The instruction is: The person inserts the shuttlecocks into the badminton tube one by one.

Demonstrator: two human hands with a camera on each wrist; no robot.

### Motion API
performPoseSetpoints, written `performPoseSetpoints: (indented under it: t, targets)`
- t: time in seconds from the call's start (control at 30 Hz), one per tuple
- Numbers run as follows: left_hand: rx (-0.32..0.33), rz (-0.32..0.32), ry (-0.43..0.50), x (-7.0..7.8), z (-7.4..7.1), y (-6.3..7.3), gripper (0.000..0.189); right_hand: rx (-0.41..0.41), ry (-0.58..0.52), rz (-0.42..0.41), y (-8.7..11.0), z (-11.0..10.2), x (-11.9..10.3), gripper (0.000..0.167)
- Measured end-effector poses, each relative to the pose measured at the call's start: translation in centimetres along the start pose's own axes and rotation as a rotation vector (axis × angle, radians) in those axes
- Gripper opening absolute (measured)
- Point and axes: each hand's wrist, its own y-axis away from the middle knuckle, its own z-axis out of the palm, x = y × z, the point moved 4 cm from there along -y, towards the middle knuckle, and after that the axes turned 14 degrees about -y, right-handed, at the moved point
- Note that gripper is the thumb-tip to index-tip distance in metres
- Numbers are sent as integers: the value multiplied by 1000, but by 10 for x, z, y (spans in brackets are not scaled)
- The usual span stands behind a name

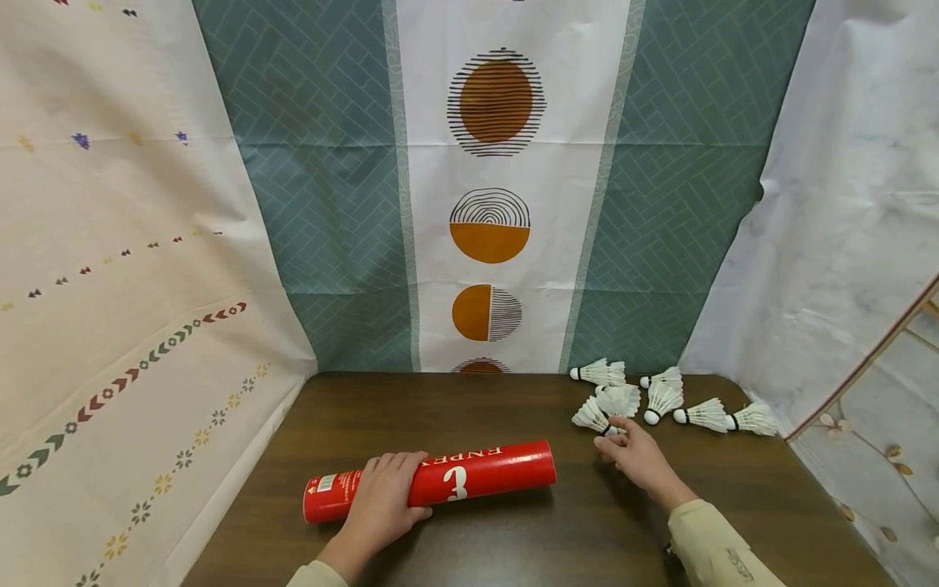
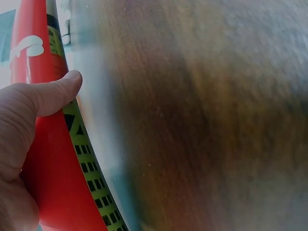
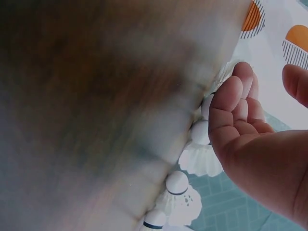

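Note:
A red shuttlecock tube (image 1: 487, 477) with white lettering lies on the brown table, its right end angled slightly away. My left hand (image 1: 385, 497) grips it from above left of its middle. In the left wrist view the thumb (image 2: 60, 94) lies across the red tube (image 2: 62, 168), beside a green strip. My right hand (image 1: 641, 461) reaches to the nearest white feather shuttlecock (image 1: 589, 414), fingertips at its cork end. In the right wrist view the thumb (image 3: 296, 84) stands apart from the bent fingers (image 3: 226, 96), and nothing shows between them.
Several more shuttlecocks lie at the table's back right, among them one in the middle (image 1: 663, 399) and one at the far right (image 1: 753, 418). A patterned cloth (image 1: 487, 342) hangs behind the table (image 1: 455, 408). Pale cloths hang at both sides.

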Motion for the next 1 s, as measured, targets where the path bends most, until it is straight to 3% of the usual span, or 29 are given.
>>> performPoseSetpoints:
  t: [0.2,0.4,0.53,0.73,1.0]
  targets:
    - [-17,-7,-2,-1,0,0,87,53,121,-60,-8,-5,-7,64]
    - [5,2,-16,-1,0,0,87,80,251,-188,-22,-4,-21,58]
    - [8,10,-26,-1,2,0,87,45,363,-306,-34,0,-31,55]
    - [4,11,-33,-2,1,1,87,-4,658,-526,-48,6,-37,59]
    - [-15,8,-31,-4,-1,1,87,-28,839,-640,-44,11,-41,53]
